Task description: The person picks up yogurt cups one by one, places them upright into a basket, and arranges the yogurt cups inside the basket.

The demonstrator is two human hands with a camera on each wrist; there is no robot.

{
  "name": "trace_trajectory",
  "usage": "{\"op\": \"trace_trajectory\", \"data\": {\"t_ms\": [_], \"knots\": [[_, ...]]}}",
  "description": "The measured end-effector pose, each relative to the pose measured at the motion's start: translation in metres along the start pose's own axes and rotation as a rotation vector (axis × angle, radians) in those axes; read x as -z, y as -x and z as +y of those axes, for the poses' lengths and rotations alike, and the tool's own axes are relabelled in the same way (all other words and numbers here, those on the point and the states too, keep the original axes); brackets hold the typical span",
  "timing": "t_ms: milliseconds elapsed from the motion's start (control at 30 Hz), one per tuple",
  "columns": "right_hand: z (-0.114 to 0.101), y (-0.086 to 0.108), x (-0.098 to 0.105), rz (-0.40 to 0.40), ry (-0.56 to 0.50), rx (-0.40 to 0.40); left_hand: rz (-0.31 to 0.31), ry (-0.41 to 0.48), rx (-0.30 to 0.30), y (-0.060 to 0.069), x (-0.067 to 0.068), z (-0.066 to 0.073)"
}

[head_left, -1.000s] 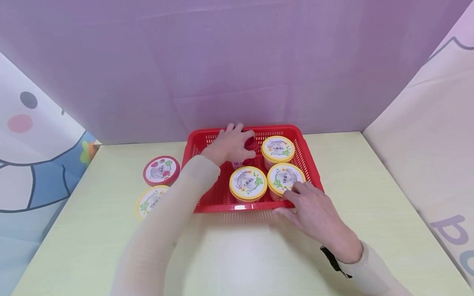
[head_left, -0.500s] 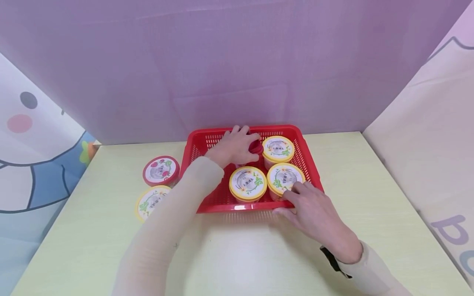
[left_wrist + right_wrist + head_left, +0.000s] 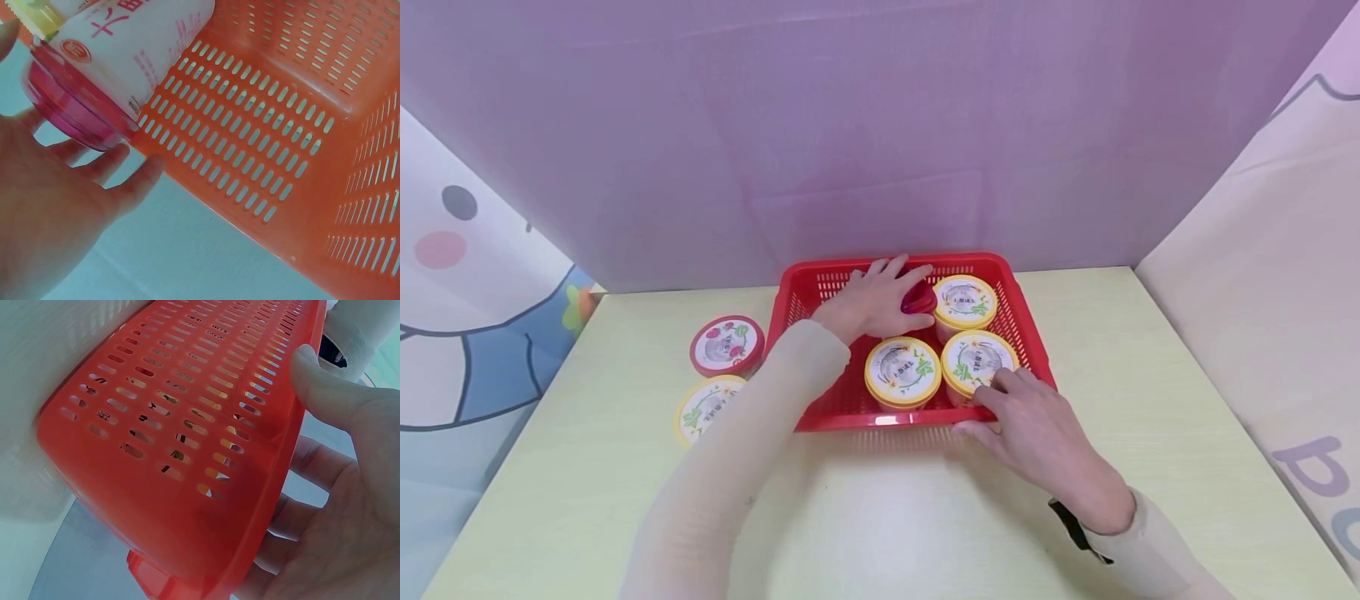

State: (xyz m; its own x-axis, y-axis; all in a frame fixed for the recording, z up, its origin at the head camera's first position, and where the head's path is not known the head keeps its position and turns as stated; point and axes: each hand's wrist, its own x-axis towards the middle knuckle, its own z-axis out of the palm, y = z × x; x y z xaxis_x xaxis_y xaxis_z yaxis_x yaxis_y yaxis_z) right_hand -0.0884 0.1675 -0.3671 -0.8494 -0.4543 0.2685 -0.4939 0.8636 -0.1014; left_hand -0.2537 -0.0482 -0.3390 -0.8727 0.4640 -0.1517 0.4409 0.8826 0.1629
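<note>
Toward the back of the red basket point(image 3: 887, 421), the head view shows that the left hand point(image 3: 876, 304) has shifted the red-lidded cup point(image 3: 919, 298) rightward over the last second; it now stands against or just beside the back yellow-lidded cup point(image 3: 964, 302). That seems to close the gap between those two and leave more room on the basket's left side. The front pair of yellow-lidded cups point(image 3: 902, 372) has stayed put, and so have the cups left on the table point(image 3: 887, 517). By the left wrist view, the left fingers are spread apart and fairly straight along the cup's lid, apparently touching rather than clamping it; the cup's white body lies inside the slotted basket. From the right wrist view, the right hand point(image 3: 1041, 429) has its thumb on the outer wall and its fingers over the rim, gripping the basket, probably to steady it.
</note>
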Motion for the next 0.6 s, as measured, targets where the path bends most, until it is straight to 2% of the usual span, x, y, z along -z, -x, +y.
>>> {"op": "trace_trajectory", "data": {"t_ms": [367,600], "knots": [[0.0003,-0.0008,0.0,-0.02,-0.004,-0.005,0.048,0.003,0.015,0.0024,0.0002,-0.0053],[0.0016,-0.0011,-0.0007,-0.006,-0.005,0.005,0.039,0.012,0.043,0.0077,0.0042,-0.0078]]}}
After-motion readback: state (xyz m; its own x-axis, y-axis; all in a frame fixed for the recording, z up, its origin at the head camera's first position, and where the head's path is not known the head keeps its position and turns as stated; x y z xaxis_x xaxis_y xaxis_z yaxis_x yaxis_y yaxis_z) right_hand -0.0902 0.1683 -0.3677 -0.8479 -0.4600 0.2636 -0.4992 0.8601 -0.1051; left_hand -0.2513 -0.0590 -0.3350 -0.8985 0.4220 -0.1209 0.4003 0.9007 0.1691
